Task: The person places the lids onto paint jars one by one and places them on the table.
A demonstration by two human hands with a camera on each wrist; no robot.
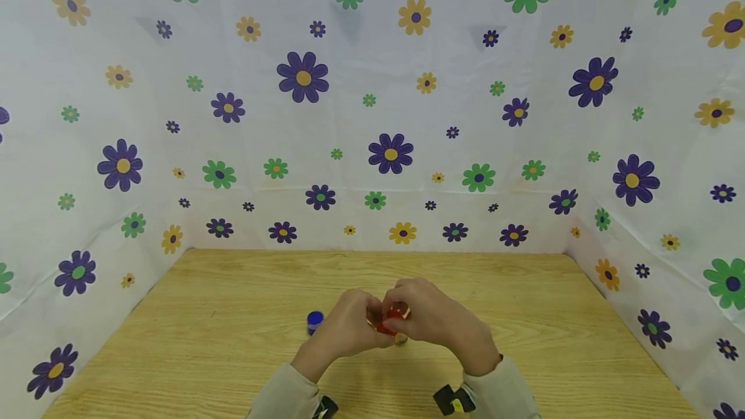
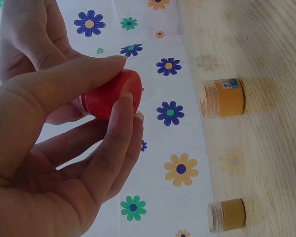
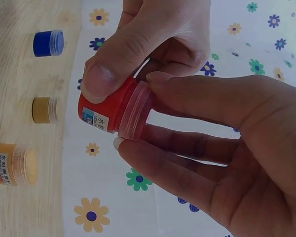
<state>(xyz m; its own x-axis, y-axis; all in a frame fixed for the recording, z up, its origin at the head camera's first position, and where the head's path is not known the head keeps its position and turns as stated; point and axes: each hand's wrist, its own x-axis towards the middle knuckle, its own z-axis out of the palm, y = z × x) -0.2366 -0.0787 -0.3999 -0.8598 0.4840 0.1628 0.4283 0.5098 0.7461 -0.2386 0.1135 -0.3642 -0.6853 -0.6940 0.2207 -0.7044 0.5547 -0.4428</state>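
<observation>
Raised over the table, a red paint jar [image 3: 119, 101] with a clear ridged screw lid [image 3: 134, 111] is between both hands. My left hand [image 1: 352, 325] grips the red body, its thumb and fingers on opposite sides near the base. With thumb and fingertips, my right hand [image 1: 433, 315] pinches the rim of the lid. The lid sits on the jar, which lies tilted on its side in the right wrist view. Fingers cover most of the jar in the head view. Part of a label shows beside the left thumb in the right wrist view.
On the wooden table [image 1: 221, 315] stand a blue jar [image 1: 315, 321], a small ochre jar [image 3: 41, 109] and a larger orange-yellow jar [image 3: 14, 163], all with clear lids. White flowered cloth [image 1: 349, 128] walls the table at the back and both sides.
</observation>
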